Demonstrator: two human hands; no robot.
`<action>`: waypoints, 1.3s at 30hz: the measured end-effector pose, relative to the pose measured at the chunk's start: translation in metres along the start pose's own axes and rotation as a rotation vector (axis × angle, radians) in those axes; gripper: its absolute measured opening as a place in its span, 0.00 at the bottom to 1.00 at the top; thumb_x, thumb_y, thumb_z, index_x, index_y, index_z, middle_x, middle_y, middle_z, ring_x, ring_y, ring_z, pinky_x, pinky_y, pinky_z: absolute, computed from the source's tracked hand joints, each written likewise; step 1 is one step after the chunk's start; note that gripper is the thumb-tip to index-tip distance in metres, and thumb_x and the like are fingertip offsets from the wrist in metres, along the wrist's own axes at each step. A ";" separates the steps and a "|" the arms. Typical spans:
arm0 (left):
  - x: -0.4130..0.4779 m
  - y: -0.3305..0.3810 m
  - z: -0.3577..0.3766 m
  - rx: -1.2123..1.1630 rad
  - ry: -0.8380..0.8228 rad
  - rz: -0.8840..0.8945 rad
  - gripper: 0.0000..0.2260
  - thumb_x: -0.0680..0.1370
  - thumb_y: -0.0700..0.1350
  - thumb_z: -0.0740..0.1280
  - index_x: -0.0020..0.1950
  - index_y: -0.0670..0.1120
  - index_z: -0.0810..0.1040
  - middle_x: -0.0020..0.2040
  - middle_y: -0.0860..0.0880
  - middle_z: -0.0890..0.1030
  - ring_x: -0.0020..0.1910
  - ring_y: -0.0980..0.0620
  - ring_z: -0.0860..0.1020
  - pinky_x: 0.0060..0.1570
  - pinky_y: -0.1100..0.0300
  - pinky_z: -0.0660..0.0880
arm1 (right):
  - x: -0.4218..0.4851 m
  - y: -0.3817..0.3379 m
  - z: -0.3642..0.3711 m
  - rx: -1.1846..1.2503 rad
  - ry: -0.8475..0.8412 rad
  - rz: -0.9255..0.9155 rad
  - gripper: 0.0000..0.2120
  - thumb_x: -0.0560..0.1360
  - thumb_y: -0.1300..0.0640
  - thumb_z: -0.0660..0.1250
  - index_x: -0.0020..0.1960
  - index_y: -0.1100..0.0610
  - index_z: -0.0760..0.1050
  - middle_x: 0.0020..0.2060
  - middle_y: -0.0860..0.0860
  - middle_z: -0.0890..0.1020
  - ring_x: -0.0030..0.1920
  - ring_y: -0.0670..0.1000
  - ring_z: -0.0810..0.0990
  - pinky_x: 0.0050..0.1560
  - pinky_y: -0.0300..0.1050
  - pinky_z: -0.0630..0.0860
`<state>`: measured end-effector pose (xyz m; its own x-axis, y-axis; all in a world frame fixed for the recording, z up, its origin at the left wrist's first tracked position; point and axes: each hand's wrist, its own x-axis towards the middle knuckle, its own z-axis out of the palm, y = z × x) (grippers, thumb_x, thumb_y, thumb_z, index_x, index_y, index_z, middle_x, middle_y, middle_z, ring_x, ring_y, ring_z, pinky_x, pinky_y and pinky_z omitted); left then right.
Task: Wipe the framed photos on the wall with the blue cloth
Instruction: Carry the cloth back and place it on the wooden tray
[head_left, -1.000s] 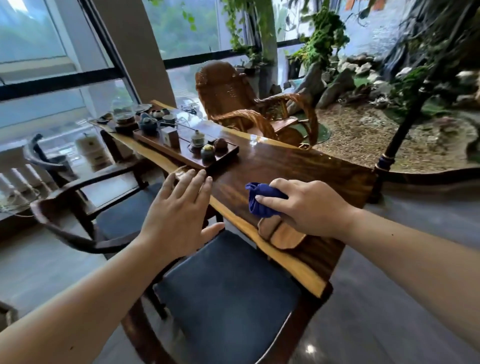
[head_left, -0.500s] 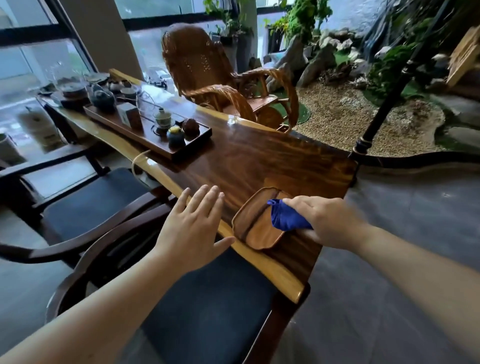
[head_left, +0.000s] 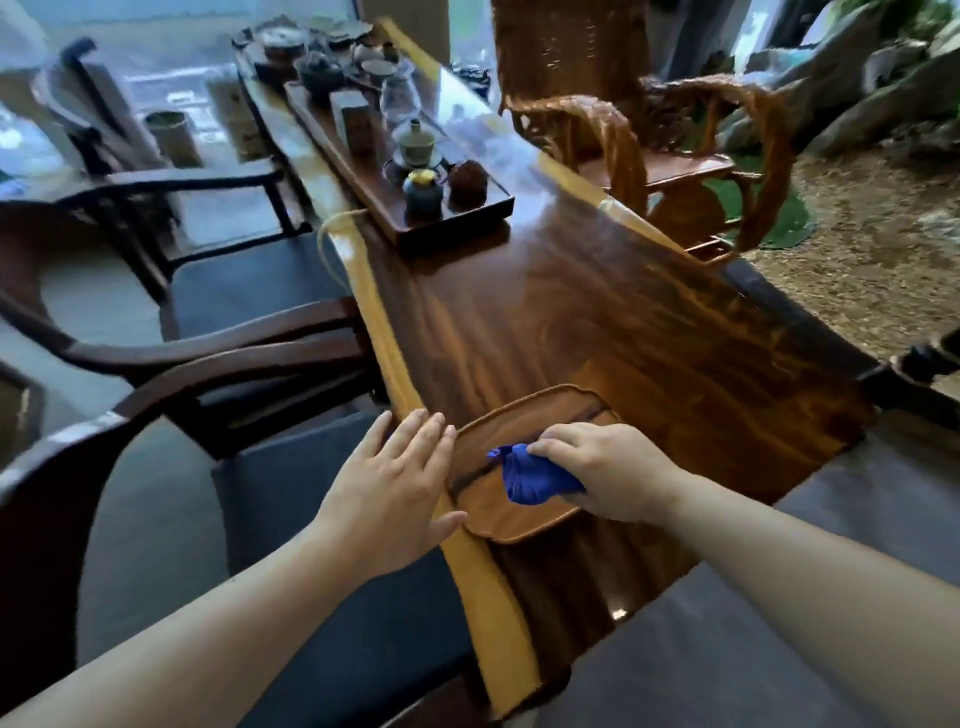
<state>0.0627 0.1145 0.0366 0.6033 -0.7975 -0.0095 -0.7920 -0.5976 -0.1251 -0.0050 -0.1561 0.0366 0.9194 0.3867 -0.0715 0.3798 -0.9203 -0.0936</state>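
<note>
Two hands were seen at the near end of the slab table (head_left: 597, 322). The blue cloth (head_left: 535, 480) was bunched in the right hand (head_left: 605, 470) over a wooden tray (head_left: 519, 512); the left hand (head_left: 392, 486) hovered flat, fingers together, at the table's edge. No framed photos were visible; the pickup appeared under way, and carrying to the wall would likely follow.

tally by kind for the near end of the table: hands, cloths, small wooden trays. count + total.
Hands: 2, the left hand open and flat at the table edge, the right hand gripping the cloth
Blue cloth: 1, bunched over the tray
Small wooden tray: 1
Total: 4
</note>
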 end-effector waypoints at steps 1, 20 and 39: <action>0.006 0.007 0.007 -0.008 -0.023 -0.034 0.38 0.73 0.67 0.55 0.71 0.40 0.70 0.69 0.41 0.75 0.70 0.42 0.70 0.68 0.41 0.67 | 0.007 0.013 0.007 0.002 -0.009 -0.028 0.27 0.65 0.55 0.72 0.63 0.54 0.72 0.55 0.51 0.79 0.51 0.53 0.80 0.39 0.49 0.80; 0.085 0.072 0.102 -0.185 -0.135 -0.193 0.39 0.72 0.61 0.67 0.75 0.42 0.60 0.71 0.41 0.72 0.69 0.42 0.70 0.68 0.40 0.66 | 0.030 0.095 0.087 0.236 -0.026 -0.122 0.39 0.64 0.40 0.73 0.70 0.55 0.65 0.64 0.54 0.74 0.63 0.54 0.72 0.63 0.49 0.70; 0.090 0.095 0.116 -0.153 -0.086 -0.103 0.22 0.79 0.44 0.53 0.70 0.35 0.68 0.67 0.34 0.74 0.66 0.36 0.73 0.66 0.40 0.70 | 0.022 0.123 0.108 0.032 -0.028 -0.256 0.27 0.75 0.56 0.62 0.73 0.55 0.63 0.70 0.58 0.69 0.70 0.58 0.66 0.68 0.57 0.64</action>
<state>0.0530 -0.0047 -0.0915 0.6826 -0.7253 -0.0896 -0.7266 -0.6866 0.0226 0.0505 -0.2542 -0.0832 0.7905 0.6085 -0.0691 0.5958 -0.7902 -0.1432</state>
